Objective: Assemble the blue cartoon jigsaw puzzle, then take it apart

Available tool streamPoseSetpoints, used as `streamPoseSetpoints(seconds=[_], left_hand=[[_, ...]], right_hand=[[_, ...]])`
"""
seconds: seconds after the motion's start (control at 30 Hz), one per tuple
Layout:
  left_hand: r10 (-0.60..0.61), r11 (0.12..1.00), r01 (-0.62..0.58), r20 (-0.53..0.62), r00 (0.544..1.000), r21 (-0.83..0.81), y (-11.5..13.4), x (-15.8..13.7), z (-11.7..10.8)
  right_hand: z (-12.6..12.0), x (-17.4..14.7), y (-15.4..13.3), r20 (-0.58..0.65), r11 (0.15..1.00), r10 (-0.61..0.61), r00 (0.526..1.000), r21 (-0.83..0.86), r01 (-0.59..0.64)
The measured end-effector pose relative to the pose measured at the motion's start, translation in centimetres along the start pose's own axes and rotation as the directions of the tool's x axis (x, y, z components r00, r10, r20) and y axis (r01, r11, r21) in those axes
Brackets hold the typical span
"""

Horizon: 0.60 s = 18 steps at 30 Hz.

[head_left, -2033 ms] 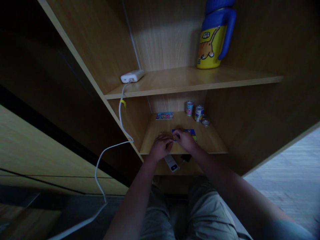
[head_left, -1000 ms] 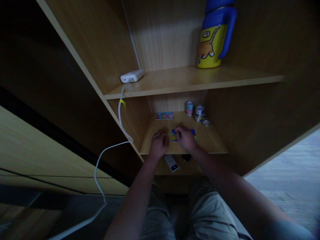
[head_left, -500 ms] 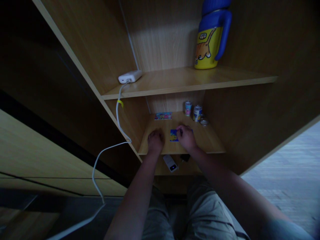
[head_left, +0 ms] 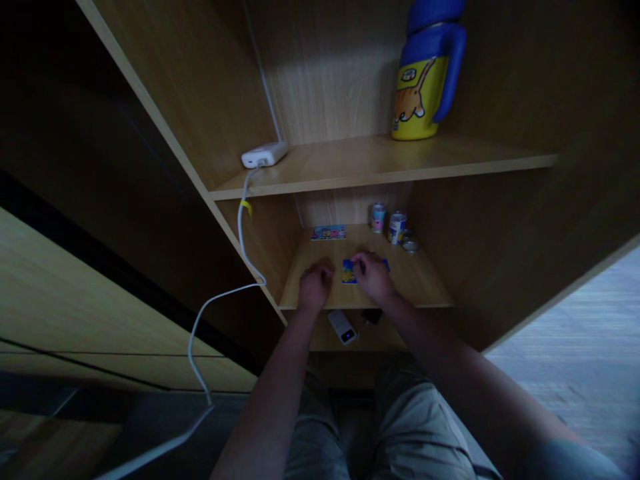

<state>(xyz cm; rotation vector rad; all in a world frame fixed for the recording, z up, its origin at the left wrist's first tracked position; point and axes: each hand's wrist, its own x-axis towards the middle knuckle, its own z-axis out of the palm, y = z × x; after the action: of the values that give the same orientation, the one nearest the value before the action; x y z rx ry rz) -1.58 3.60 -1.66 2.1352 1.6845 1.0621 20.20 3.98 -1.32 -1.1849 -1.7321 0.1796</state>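
Head camera: both bare hands reach into the middle shelf of a wooden cabinet, near the centre of the frame. The right hand is over a blue and yellow card, which lies flat just right of centre, its left end and a bit of its right end showing. That hand's fingers are bent inward near the card; whether they pinch anything, I cannot tell. Left of the card and apart from it, the left hand has its fingers curled, and what they may hold is hidden.

Behind the hands, a colourful card lies toward the back of the shelf, with a pink and blue can, a blue and white can and a small round metal piece to its right. Below centre, a white device sits beside a dark object. At upper right stands a yellow and blue bottle; at upper left, a white box has a white cord plugged in.
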Motion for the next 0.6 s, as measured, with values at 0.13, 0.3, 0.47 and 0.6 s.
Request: streamPoseSetpoints(seconds=[0.13, 0.3, 0.47, 0.6], left_hand=[[0.094, 0.961, -0.064, 0.101, 0.99, -0.268, 0.0, -0.6, -0.6], [0.119, 0.887, -0.029, 0.167, 0.979, -0.46, -0.7, -0.8, -1.1], [0.151, 0.833, -0.023, 0.186, 0.971, -0.553, -0.8, -0.6, -1.1], [0.136, 0.841, -0.004, 0.205, 0.969, -0.54, -0.4, -0.7, -1.2]], right_hand=[[0.3, -0.3, -0.6, 0.146, 0.99, -0.141, 0.979, -0.008, 0.144], [0.8, -0.5, -0.6, 0.257, 0.965, -0.254, 0.933, 0.004, 0.262], [0.8, -0.5, -0.6, 0.3, 0.952, -0.287, 0.91, -0.017, 0.306], [0.6, -0.7, -1.0, 0.266, 0.957, -0.283, 0.922, 0.013, 0.29]])
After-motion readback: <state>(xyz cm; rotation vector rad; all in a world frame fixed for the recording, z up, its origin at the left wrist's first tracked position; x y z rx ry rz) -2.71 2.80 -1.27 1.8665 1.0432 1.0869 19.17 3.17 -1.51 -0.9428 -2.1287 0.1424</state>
